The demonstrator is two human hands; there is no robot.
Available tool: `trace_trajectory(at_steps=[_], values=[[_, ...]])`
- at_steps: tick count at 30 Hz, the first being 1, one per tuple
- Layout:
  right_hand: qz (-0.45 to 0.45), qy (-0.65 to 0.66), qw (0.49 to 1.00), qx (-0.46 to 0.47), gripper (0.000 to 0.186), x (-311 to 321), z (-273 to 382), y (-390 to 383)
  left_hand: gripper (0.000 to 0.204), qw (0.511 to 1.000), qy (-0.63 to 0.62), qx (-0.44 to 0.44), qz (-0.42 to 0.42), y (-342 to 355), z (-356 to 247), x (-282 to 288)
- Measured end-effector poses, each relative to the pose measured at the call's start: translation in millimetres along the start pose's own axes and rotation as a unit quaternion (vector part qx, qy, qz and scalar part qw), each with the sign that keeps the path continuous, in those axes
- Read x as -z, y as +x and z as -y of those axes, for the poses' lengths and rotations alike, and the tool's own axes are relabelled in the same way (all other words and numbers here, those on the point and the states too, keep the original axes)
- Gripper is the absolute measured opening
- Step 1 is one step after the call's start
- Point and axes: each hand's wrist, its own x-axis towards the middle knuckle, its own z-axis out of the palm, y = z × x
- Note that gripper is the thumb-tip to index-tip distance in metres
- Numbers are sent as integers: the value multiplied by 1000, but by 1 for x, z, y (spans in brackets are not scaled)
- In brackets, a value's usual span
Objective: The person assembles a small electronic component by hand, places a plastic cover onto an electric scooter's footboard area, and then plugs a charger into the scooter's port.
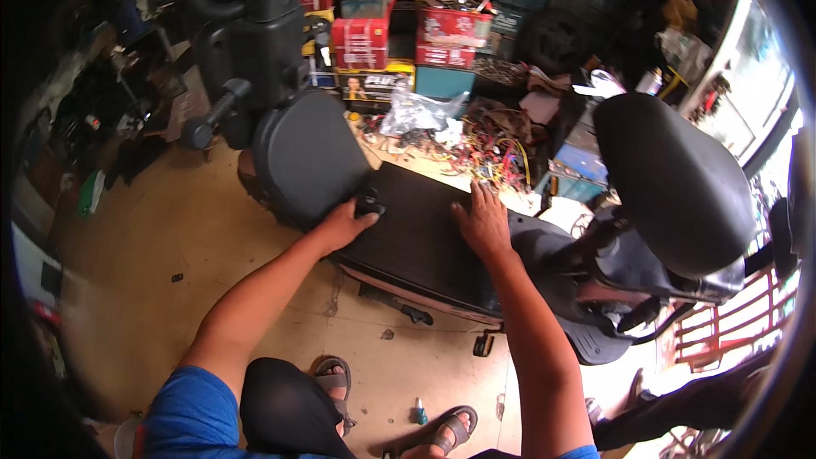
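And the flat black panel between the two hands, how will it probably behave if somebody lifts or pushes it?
The flat black panel looks stiff: its broad top shows no sag. It would hardly roll, since it is long and flat rather than round. Its smooth, faintly shiny surface may feel a little slippery.

Under left grip (344,225) and right grip (486,223): flat, rectangular scooter deck (412,242), plain black. Beyond right grip: tangled thin wires (491,157), red and yellow. Farther right: padded seat (676,183), black.

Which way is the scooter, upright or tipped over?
Upright: the scooter has its black deck facing up under the right hand, with the seat raised higher.
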Motion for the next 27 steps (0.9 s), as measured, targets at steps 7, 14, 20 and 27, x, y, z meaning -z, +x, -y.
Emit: trace_trajectory(at_steps=[7,14,20,27], values=[[23,-51,998,31,66,-9,23,-24,75,998,19,9,-65,-6,26,-2],[45,-94,995,7,67,0,1,-30,73,949,301,58,-68,-56,-70,-2],[54,-109,992,21,68,1,8,-28,61,948,276,-156,-10,-75,-41,-13],[79,-120,989,19,68,-5,1,-29,63,915,288,-281,-9,1,-36,-78]])
